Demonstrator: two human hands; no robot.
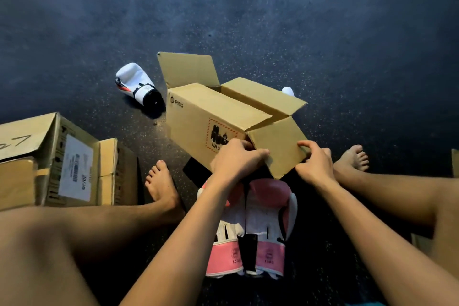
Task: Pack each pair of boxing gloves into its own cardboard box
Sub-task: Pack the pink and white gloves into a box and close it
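Note:
A brown cardboard box (198, 117) lies tilted on the dark floor with its flaps partly open. My left hand (236, 159) grips the near end of the box at its corner. My right hand (314, 163) holds the edge of the near flap (275, 146). A pair of pink and white boxing gloves (263, 221) lies side by side on the floor between my legs, just below the box. A white and black boxing glove (137, 84) lies on the floor left of the box. A small white part of another glove (288, 90) shows behind the box.
Taped cardboard boxes (49, 161) stand at the left, next to my left foot (161, 181). My right foot (354, 158) rests right of the open box. Another cardboard edge (455, 161) shows at the far right. Dark speckled floor stretches beyond.

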